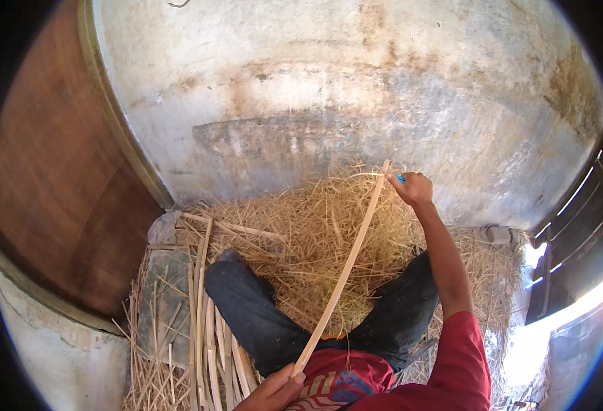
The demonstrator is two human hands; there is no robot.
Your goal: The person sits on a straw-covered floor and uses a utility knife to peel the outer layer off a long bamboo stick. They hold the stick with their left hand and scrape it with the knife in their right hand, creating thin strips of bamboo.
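Our strip (343,279) runs slantwise between our hands, over the lap: our left hand (279,392) grips its near end, and our right hand (414,189), closed around a blue tool (401,179), is at its far end, forward and right.

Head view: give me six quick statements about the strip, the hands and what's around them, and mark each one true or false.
1. The left hand grips the lower end of the strip. True.
2. The strip lies flat on the ground. False: it is held up, slanting from the left hand toward the right hand.
3. The right hand holds something blue. True.
4. The right sleeve is blue. False: it is red.
5. Loose strips lie to the person's left. True.
6. The legs are stretched out straight. False: they are bent, with the knees apart.
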